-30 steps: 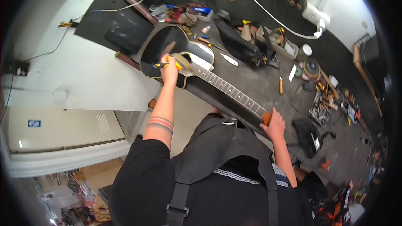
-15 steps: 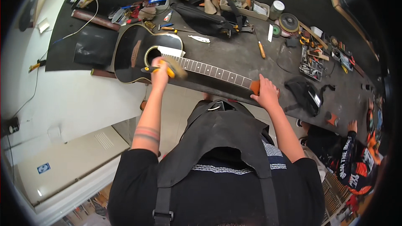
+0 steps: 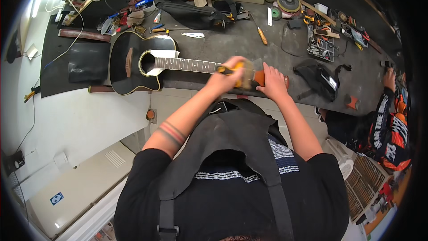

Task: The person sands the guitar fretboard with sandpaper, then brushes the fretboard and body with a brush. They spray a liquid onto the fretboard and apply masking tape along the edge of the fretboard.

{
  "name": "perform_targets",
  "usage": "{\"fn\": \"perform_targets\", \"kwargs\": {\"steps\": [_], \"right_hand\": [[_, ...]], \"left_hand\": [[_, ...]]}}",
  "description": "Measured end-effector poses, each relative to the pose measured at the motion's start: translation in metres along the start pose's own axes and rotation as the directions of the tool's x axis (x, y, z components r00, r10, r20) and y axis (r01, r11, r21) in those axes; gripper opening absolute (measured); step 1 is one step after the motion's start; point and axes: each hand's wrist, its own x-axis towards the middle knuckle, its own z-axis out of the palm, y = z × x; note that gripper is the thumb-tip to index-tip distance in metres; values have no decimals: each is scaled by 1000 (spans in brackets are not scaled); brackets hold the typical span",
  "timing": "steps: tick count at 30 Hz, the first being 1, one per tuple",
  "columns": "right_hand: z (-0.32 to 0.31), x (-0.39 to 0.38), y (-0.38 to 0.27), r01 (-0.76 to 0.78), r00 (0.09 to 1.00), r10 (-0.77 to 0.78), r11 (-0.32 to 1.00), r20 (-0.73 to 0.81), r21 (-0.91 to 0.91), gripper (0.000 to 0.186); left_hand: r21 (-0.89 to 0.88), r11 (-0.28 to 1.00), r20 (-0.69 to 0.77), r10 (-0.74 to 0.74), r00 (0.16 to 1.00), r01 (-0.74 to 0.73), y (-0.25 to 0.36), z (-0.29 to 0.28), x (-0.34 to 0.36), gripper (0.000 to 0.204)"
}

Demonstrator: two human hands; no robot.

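Left hand (image 3: 224,81) shifted toward headstock (image 3: 259,78), clutching blurred yellow tool (image 3: 240,72), right hand (image 3: 273,83) half-hiding headstock, grip unclear

Above the guitar neck (image 3: 187,64), at the centre of the frame, a bare strip of table (image 3: 214,46) lets a hand pass sideways. A black bag (image 3: 191,13) and a slim white tool (image 3: 193,35) bound it above; the guitar body (image 3: 122,56) closes it at left. A wooden-handled tool (image 3: 262,36) juts down right of centre, with room below its handle. The left grip (image 3: 224,81) and right grip (image 3: 273,83) block the neck's right end. Beyond them, a narrow gap precedes the black pouch (image 3: 317,81); a tool heap (image 3: 322,47) obstructs the upper right.
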Motion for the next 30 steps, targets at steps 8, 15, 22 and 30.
{"fn": "perform_targets", "kwargs": {"steps": [8, 15, 22, 30], "right_hand": [[-11, -8, -5, -31, 999, 31, 998, 14, 51, 117], [-6, -11, -6, -34, 999, 37, 995, -28, 89, 118], [-8, -7, -2, -33, 999, 33, 999, 12, -13, 116], [-8, -10, 3, -61, 998, 61, 998, 19, 27, 116]], "left_hand": [[439, 898, -77, 4, 997, 31, -33, -80, -23, 40], [485, 640, -722, -91, 685, 596, -92, -267, -82, 45], [162, 983, -35, 97, 995, -90, 11, -3, -8, 43], [267, 905, -213, -279, 936, 330, -36, -126, -28, 48]]}}
